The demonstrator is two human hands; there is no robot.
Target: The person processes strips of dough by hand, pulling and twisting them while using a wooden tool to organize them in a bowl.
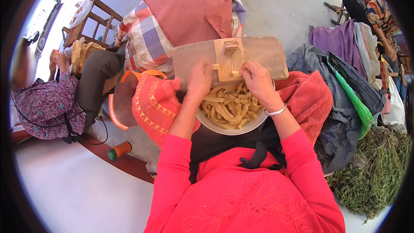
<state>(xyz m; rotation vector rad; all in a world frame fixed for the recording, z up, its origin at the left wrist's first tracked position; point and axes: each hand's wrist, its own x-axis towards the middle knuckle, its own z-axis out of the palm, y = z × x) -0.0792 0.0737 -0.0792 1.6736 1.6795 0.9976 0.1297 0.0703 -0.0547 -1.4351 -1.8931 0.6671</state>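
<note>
A wide weathered board [271, 56] spans the far part of a white bowl [230, 131] full of yellowish-tan strips [228, 110]. On its middle is a lighter wooden plate [228, 60] topped by a small block [230, 45]. My left hand [199, 77] pinches a small pale strip [215, 67] at this plate's left side. My right hand [258, 80], with a braided band on the wrist, pinches another pale strip [236, 73] near the plate's lower right. Red cloths [304, 103] lie on both sides of the bowl.
A person [47, 103] in purple print works at left beside a wooden stool [86, 30]. A cloth-covered mound [185, 8] stands ahead. Dark sheeting [336, 112] and dried plants [371, 168] are at right. An orange spool [120, 150] lies lower left.
</note>
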